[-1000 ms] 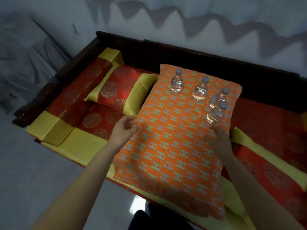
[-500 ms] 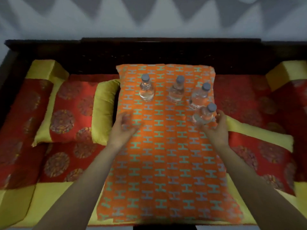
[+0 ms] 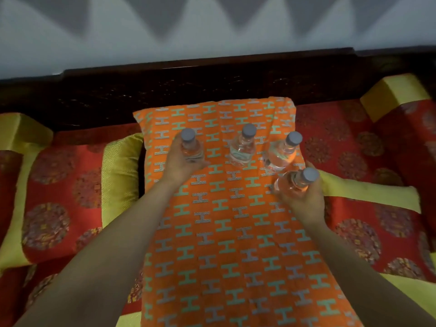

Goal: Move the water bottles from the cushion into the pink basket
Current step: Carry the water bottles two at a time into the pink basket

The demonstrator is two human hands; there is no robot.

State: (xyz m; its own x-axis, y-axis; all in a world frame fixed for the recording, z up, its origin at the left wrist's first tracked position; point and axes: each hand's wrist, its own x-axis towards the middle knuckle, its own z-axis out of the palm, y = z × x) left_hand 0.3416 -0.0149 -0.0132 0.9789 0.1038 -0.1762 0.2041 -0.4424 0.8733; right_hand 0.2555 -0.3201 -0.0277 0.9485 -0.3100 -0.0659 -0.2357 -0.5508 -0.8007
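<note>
Several clear water bottles with grey caps stand on an orange cushion [image 3: 226,232] patterned with H shapes. My left hand [image 3: 180,161] grips the leftmost bottle [image 3: 190,147] around its body. My right hand [image 3: 304,199] grips the nearest right bottle [image 3: 296,182], which is tilted with its cap pointing right. Two more bottles stand upright between them, one in the middle [image 3: 243,147] and one to its right [image 3: 282,153]. No pink basket is in view.
The cushion lies on a dark wooden bench [image 3: 212,86] with red and yellow seat pads. A red and yellow pillow [image 3: 70,197] sits to the left, another [image 3: 377,208] to the right. A pale wall rises behind.
Both hands reached forward. The left hand moved from the cushion's left edge onto the leftmost bottle. The right hand closed round the nearest bottle and tilted it.
</note>
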